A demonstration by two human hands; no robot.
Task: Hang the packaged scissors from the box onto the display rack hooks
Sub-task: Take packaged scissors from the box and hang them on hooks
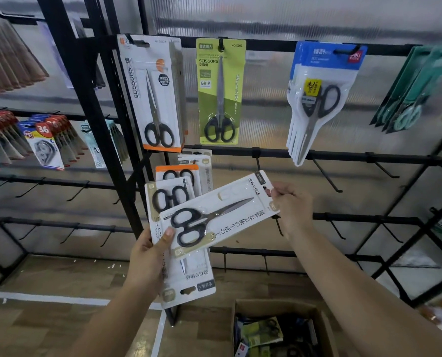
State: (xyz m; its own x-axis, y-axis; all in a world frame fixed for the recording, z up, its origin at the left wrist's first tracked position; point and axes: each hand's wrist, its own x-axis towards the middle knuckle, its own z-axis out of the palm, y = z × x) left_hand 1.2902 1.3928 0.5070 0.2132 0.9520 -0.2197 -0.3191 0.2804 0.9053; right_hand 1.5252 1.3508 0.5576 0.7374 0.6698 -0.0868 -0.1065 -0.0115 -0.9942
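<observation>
Right hand (290,202) pinches the top scissors pack (222,210) at its three o'clock end; left hand (148,256) clamps the glossy stack (186,276).

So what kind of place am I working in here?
Most likely a stationery shop aisle being restocked. Packaged scissors hang from hooks on a black display rack, correction tape packs hang on the neighbouring rack, and an open cardboard box of stock sits on the floor.

Hands (148,256) holding packaged scissors (214,215), display rack (317,157), box (279,328)
</observation>
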